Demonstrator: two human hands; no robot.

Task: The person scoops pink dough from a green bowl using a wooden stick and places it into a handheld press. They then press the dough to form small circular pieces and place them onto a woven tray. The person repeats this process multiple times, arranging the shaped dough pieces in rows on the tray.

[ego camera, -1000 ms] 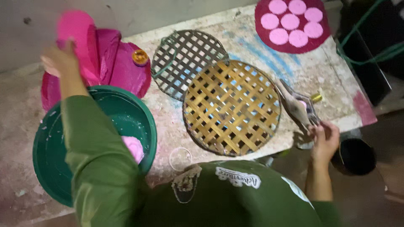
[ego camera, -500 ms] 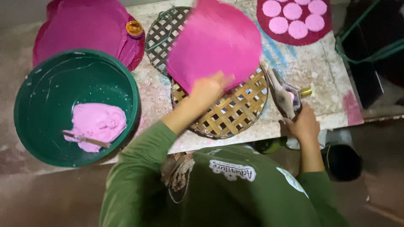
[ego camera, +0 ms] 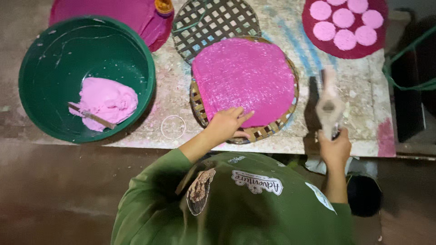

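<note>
Pink sheet (ego camera: 245,77) now lies flat on our woven tray (ego camera: 268,130), moved off the desk's (ego camera: 359,90) far-left corner; left hand (ego camera: 225,124) open, pressing its near edge; right hand (ego camera: 334,149) clamped on the scraper (ego camera: 330,105).

Dim edges, lit centre, slight blur

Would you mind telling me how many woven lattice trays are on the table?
2: one woven tray under the pink sheet by the left hand, one darker tray behind it, partly covered. More may lie hidden.
</note>
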